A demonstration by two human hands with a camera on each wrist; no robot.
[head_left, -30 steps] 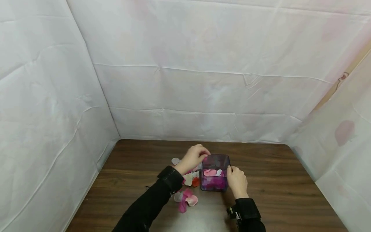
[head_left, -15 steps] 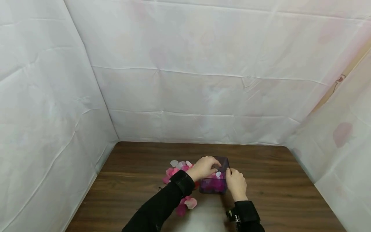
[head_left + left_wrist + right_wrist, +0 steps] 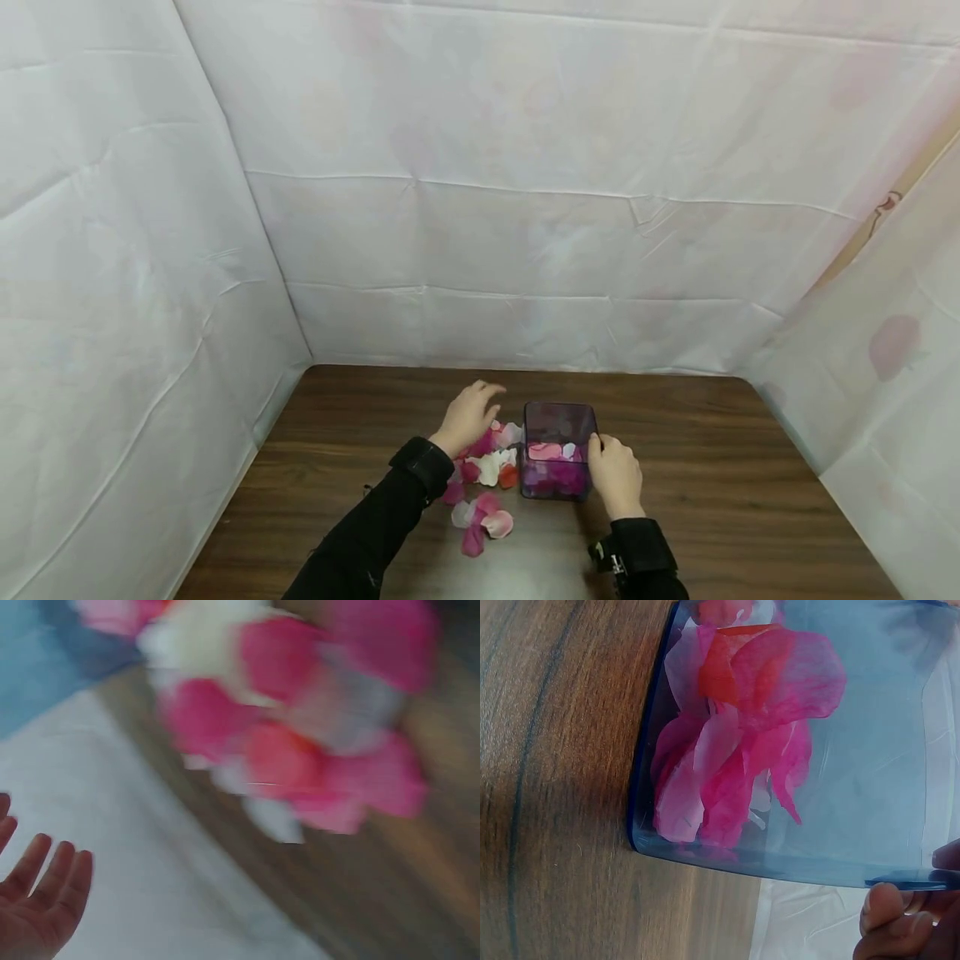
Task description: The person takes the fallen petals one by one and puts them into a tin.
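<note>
A see-through purple-tinted plastic box (image 3: 562, 423) stands on the table, its lower part filled with pink, magenta and white artificial petals (image 3: 555, 477). My right hand (image 3: 617, 477) grips the box's right side; in the right wrist view its fingers (image 3: 889, 904) pinch the rim from both sides. Left of the box lies a loose heap of pink, white and red petals (image 3: 491, 467). Above the back of this heap, my left hand (image 3: 467, 421) is held with relaxed fingers and nothing in them. The left wrist view has that hand's fingers (image 3: 56, 881) extended, beside blurred petals (image 3: 285, 750).
A smaller cluster of petals (image 3: 480, 523) lies on the dark wooden table (image 3: 750, 500), nearer the body than the heap. White cloth walls (image 3: 510, 233) rise behind the table and along both sides.
My left hand went from the box's left edge to over its inside, then came back left over the petal heap with nothing held. The right hand has kept its grip on the box.
</note>
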